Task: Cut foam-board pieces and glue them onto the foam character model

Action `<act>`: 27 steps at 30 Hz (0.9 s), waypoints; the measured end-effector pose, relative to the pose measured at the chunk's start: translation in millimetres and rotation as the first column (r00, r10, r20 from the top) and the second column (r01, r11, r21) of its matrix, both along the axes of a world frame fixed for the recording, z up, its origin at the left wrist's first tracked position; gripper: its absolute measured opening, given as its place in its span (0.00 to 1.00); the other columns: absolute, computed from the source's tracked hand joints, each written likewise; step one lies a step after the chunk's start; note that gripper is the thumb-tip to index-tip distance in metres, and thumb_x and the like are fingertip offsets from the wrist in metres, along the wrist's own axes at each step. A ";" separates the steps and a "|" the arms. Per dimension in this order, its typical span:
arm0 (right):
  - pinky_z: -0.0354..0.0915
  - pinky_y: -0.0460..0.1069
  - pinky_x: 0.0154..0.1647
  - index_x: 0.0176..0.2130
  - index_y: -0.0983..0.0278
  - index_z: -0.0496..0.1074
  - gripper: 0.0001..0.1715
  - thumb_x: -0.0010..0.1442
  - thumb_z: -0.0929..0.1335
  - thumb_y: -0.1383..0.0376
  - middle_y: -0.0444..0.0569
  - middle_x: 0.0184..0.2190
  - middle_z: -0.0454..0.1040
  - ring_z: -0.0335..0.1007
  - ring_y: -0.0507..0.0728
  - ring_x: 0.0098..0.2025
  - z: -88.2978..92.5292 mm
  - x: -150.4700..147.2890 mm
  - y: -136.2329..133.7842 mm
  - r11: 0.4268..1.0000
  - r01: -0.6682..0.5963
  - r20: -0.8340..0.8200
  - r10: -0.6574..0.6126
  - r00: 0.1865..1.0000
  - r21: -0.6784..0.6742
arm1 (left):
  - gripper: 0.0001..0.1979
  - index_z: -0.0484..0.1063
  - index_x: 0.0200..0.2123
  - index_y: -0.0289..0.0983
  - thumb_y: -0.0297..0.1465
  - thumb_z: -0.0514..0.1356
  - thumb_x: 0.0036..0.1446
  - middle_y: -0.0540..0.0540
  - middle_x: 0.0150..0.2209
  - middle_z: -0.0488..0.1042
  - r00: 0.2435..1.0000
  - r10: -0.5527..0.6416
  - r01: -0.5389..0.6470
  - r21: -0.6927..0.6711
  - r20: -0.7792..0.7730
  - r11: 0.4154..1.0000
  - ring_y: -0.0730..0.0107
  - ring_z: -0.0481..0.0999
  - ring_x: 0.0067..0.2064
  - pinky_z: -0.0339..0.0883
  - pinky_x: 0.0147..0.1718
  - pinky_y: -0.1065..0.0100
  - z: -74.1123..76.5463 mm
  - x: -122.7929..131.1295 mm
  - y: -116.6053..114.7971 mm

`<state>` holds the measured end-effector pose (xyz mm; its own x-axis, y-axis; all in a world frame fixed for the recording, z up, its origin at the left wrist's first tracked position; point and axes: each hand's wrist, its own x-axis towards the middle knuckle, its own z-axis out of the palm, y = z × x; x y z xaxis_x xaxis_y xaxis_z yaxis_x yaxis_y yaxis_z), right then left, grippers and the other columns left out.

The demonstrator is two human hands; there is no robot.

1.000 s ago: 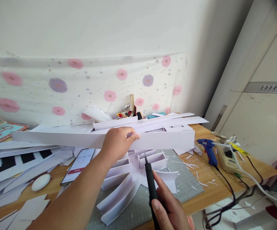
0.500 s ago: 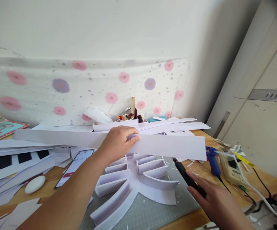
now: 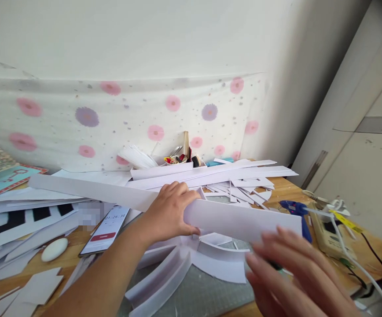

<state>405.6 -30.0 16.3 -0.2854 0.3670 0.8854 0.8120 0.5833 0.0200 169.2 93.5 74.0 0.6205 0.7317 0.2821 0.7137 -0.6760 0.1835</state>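
Note:
My left hand (image 3: 173, 211) is closed round the middle of a long white paper strip (image 3: 240, 220), thumb beneath and fingers over the top edge. The strip slants from the upper left down to the right, above a white curved paper model (image 3: 174, 268) on a grey cutting mat (image 3: 204, 295). My right hand (image 3: 290, 273) is blurred at the lower right, fingers stretched out just under the strip's right end. A small dark spot shows beneath those fingers; I cannot make out what it is.
A phone (image 3: 107, 229) lies left of the model, a white oval object (image 3: 54, 248) further left. Stacked paper sheets (image 3: 19, 220) cover the left side. A blue glue gun (image 3: 293, 207), a power strip (image 3: 329, 237) and cables sit at the right. Loose strips lie behind.
The strip has come nearer and tilted down at its right end. My right hand rose from the mat toward the strip's end; the black tool it held is no longer visible in it.

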 end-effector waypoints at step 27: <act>0.69 0.54 0.44 0.65 0.60 0.56 0.36 0.63 0.66 0.51 0.55 0.51 0.68 0.69 0.64 0.48 -7.1 4.7 74.8 0.991 0.077 -0.167 -0.095 0.981 -0.109 | 0.33 0.72 0.47 0.44 0.50 0.70 0.37 0.47 0.38 0.71 0.997 -0.060 0.063 0.077 -0.041 0.995 0.55 0.70 0.44 0.58 0.46 0.56 21.8 8.1 28.6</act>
